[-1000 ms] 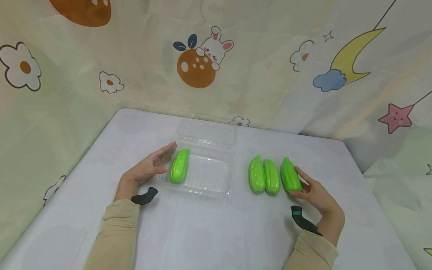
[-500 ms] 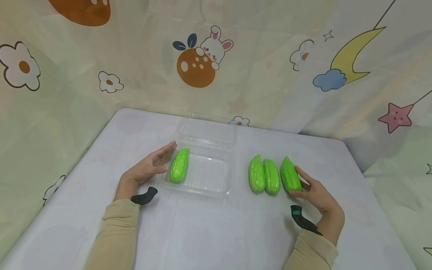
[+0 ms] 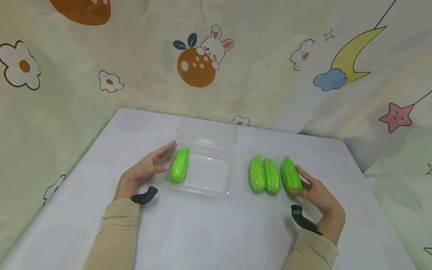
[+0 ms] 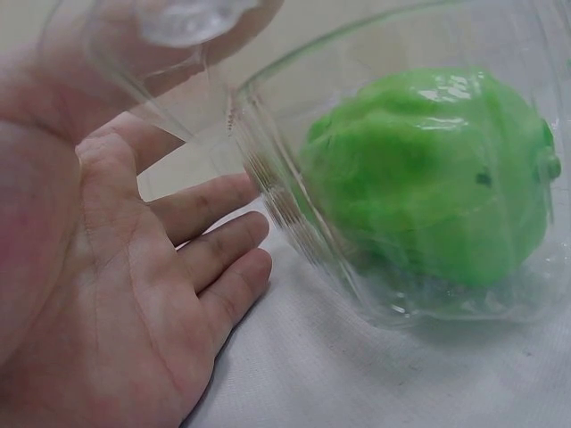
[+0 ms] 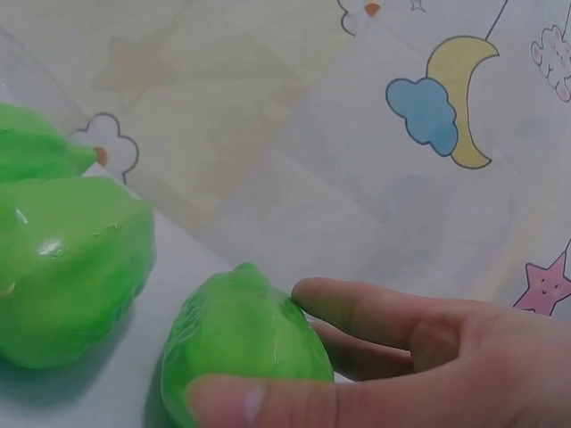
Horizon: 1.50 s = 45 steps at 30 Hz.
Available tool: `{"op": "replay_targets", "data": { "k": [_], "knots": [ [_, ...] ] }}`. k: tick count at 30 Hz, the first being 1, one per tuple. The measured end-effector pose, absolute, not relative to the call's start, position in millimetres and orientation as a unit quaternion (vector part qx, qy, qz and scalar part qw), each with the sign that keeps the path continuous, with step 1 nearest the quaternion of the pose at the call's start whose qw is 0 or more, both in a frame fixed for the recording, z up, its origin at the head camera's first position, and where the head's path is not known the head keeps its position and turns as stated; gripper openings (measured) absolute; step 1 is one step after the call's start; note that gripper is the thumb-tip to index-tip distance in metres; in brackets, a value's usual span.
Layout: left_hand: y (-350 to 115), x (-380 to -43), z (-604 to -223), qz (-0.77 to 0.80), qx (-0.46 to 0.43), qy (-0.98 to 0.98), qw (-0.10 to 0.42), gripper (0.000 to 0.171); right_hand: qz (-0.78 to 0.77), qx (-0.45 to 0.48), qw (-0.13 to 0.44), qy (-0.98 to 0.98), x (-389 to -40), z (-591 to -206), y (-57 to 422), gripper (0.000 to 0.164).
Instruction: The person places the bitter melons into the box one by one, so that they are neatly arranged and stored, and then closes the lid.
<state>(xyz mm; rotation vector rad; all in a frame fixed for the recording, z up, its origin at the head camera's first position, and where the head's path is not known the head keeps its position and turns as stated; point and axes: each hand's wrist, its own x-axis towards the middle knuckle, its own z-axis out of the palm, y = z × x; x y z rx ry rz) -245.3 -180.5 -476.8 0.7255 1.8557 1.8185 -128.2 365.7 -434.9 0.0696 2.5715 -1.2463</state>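
Observation:
A clear plastic clamshell box (image 3: 210, 173) lies with its lid folded back on the table. One bright green toy bitter melon (image 3: 180, 165) lies inside along the left wall. Beside that wall is my left hand (image 3: 146, 168), palm toward the box; in the left wrist view its extended fingers (image 4: 223, 254) reach along the plastic. To the right of the box, my right hand (image 3: 318, 195) holds another bitter melon (image 3: 290, 174) between thumb and fingers, seen closer in the right wrist view. Two more bitter melons, a left one (image 3: 257, 174) and a right one (image 3: 272, 177), lie side by side.
The white table (image 3: 202, 232) meets a cartoon-printed cloth backdrop (image 3: 263, 75) at its back edge. The box's open lid (image 3: 207, 131) extends toward that edge. Each wrist wears a black curved mount, a left one (image 3: 145, 195) and a right one (image 3: 303, 221).

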Motion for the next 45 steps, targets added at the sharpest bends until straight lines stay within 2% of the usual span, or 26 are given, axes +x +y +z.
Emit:
{"op": "replay_targets", "data": {
  "k": [19,45],
  "knots": [
    [-180,-245,-475,0.667,0.255,0.662,0.230,0.089,-0.402,0.021,0.130,0.906,-129,-426,360,0.096],
    [-182,-247,-477,0.665,0.259,0.662,0.228,0.088,-0.392,-0.037,0.107,0.913,-142,-408,340,0.095]
  ]
}}
